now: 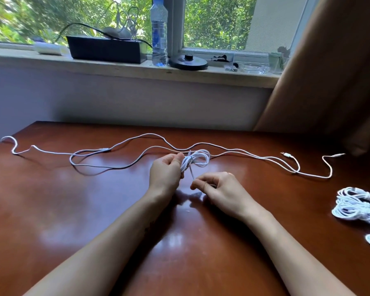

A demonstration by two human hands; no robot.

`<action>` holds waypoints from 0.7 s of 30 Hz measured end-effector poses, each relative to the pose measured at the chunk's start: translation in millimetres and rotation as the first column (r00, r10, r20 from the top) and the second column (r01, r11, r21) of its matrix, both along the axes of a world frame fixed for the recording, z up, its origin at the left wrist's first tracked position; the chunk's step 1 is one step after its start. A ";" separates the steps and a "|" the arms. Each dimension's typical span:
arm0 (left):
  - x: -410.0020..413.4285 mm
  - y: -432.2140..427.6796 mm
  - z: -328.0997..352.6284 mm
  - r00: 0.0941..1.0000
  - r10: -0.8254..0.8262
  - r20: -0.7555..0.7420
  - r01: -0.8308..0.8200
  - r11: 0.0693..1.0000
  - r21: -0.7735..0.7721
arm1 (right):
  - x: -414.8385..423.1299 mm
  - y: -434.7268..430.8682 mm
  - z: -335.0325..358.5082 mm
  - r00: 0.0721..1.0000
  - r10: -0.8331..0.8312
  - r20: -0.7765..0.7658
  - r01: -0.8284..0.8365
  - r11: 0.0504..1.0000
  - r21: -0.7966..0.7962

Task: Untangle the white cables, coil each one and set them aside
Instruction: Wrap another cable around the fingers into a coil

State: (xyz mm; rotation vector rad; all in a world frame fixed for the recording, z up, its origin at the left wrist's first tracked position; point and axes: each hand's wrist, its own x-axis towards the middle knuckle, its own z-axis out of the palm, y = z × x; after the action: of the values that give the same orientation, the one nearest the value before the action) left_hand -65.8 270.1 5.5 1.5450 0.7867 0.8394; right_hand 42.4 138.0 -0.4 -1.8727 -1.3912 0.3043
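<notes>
Hands grip looped white cable (195, 160) over glossy table (73, 210).

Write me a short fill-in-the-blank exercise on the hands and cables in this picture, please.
The left hand grips a small coil of ____ cable.
The right hand pinches the free end that hangs from that ____.
The finished coils lie near the table's ____ edge.
The water bottle stands on the ____.
Missing words: white, coil, right, windowsill.
</notes>
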 end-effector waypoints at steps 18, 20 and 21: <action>-10.8 12.4 -9.4 0.942 0.068 -0.329 0.200 0.675 0.711 | 0.0 0.9 5.8 0.836 -0.264 0.481 0.067 0.919 0.388; -11.8 11.6 -10.0 0.938 0.006 -0.346 0.261 0.642 0.721 | 1.2 0.4 6.7 0.861 -0.282 0.424 0.098 0.909 0.406; -12.2 11.3 -10.5 0.936 -0.023 -0.350 0.285 0.633 0.720 | 2.1 0.0 7.1 0.877 -0.296 0.379 0.127 0.903 0.411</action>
State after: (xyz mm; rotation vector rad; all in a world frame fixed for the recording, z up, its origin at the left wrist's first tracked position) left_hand -78.1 281.4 -5.0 2.5310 0.5021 0.8533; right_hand 44.5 138.0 6.6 -1.8037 -1.3798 -0.4966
